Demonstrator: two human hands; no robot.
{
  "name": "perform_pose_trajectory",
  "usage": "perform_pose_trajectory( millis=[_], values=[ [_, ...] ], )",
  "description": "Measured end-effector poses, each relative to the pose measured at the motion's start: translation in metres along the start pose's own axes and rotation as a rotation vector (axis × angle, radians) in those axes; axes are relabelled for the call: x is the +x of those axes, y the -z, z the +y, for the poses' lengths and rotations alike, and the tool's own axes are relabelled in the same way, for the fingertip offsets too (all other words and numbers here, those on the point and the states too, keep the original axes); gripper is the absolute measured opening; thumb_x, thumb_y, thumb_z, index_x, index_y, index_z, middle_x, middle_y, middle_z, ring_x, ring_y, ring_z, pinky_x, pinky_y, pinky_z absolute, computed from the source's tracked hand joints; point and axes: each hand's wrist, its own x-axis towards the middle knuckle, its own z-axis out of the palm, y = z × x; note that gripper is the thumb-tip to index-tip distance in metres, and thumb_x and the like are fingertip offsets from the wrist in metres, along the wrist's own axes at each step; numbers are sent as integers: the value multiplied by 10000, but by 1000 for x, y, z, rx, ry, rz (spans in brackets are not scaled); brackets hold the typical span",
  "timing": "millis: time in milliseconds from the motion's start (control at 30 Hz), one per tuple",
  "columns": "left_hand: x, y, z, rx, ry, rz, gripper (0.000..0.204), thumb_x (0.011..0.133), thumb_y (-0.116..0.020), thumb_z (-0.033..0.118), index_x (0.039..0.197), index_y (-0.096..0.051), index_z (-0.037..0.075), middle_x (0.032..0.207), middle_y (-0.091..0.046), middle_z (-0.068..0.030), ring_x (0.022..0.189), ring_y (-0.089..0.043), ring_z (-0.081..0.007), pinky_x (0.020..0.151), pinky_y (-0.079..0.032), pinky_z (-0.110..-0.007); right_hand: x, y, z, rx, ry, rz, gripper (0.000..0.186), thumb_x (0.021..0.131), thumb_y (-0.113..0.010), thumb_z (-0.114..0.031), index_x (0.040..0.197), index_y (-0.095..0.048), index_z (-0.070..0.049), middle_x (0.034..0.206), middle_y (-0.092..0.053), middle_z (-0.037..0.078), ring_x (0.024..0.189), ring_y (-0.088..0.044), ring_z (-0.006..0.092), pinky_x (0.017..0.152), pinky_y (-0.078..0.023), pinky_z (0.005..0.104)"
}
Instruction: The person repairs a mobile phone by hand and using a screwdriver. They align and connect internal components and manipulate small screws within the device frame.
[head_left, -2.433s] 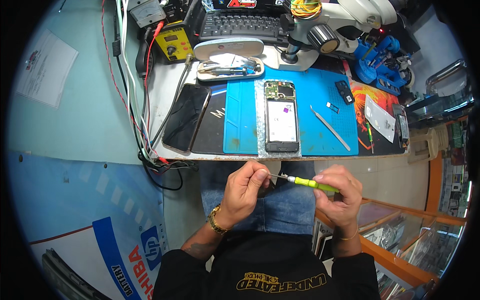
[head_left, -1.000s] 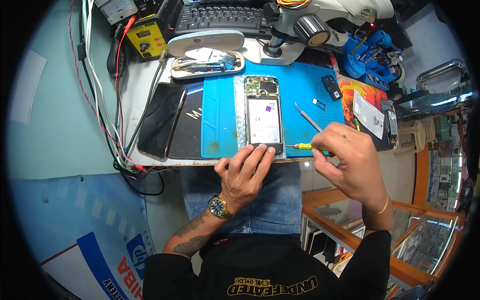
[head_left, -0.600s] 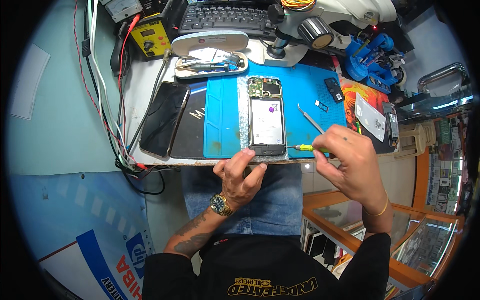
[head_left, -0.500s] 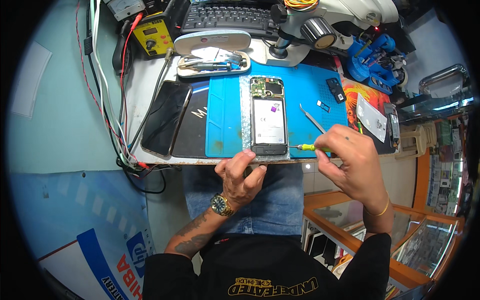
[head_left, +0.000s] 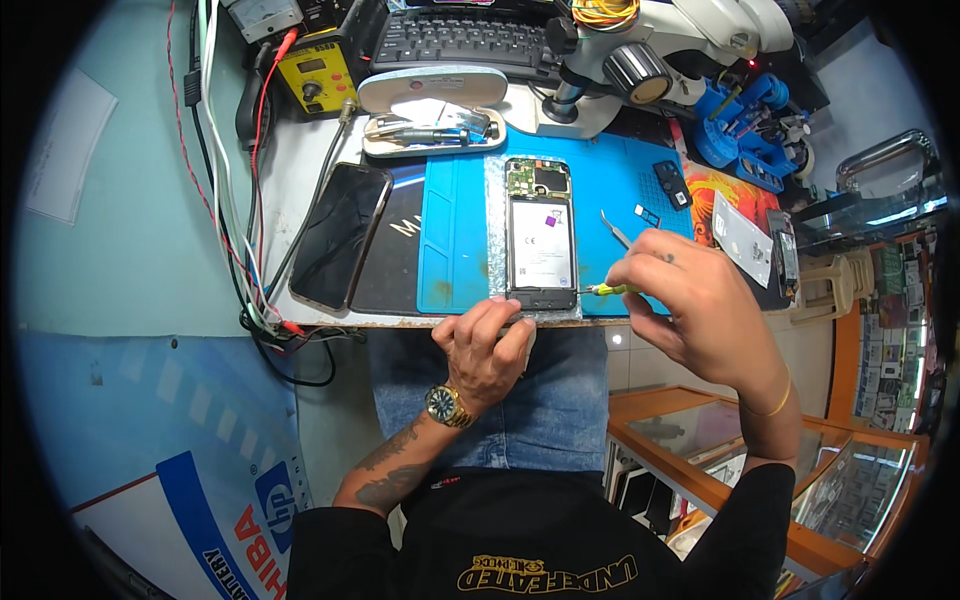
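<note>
An opened smartphone (head_left: 541, 245) lies face down on the blue repair mat (head_left: 455, 240), its circuit board bare at the far end and a white battery in the middle. At its near left corner, my left hand (head_left: 483, 350) has bent fingers holding the edge; the thumb rests near the table's rim. My right hand (head_left: 695, 305) pinches a small screwdriver (head_left: 608, 290) with a yellow-green handle. The thin shaft points left, its tip at the phone's near right corner; whether it touches is too small to tell. Partly hidden behind that hand are grey tweezers (head_left: 616, 232).
Left of the mat lies a dark phone (head_left: 340, 235). Beyond it stand an open tool case (head_left: 435, 130), a yellow soldering station (head_left: 315, 80), a keyboard (head_left: 465, 42) and a microscope (head_left: 640, 70). A SIM tray (head_left: 647, 215), black cover part (head_left: 671, 183) and blue organizer (head_left: 740, 140) are at right.
The view has shifted slightly. My right hand has turned and moved a little left over the screwdriver, covering more of its handle. My left hand stays at the phone's near corner.
</note>
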Motion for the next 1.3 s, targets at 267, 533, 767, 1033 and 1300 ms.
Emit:
perform_pose_trajectory(
  millis=[267,533,767,1033,1300],
  values=[
    [3,0,-4,51,-43,-28,415,819,-828,131,1206,-693,196,1251,-670,40,1166,-651,-152,989,-347,-397,6,-2,-6,-27,26,49,299,818,-796,2,1094,-691,-50,865,-652,120,783,-670,335,677,-524,433],
    [4,-1,-3,55,-37,7,413,830,-817,126,1221,-703,195,1232,-673,48,1156,-646,-145,986,-348,-390,9,0,-4,-102,59,-5,341,825,-771,-40,1139,-639,-34,873,-642,128,827,-680,347,698,-528,452],
    [7,1,0,36,-16,-6,497,779,-843,30,1207,-657,200,1199,-661,31,1109,-653,-187,973,-363,-397,9,3,-7,-92,71,-57,466,786,-788,-34,1228,-640,-55,981,-602,115,909,-666,320,743,-545,430],
    [3,-1,-2,1,-14,5,533,757,-832,39,1210,-613,212,1220,-669,25,1119,-662,-198,984,-366,-412,6,4,-7,-166,19,-44,467,794,-800,-53,1234,-645,-63,927,-624,113,885,-672,315,735,-538,434],
    [4,-1,-4,14,-21,21,473,809,-842,90,1203,-617,225,1221,-670,65,1148,-649,-124,978,-347,-380,5,6,-7,-142,37,-29,424,826,-788,-63,1228,-653,-62,919,-638,107,864,-665,316,759,-522,433]
  ],
)
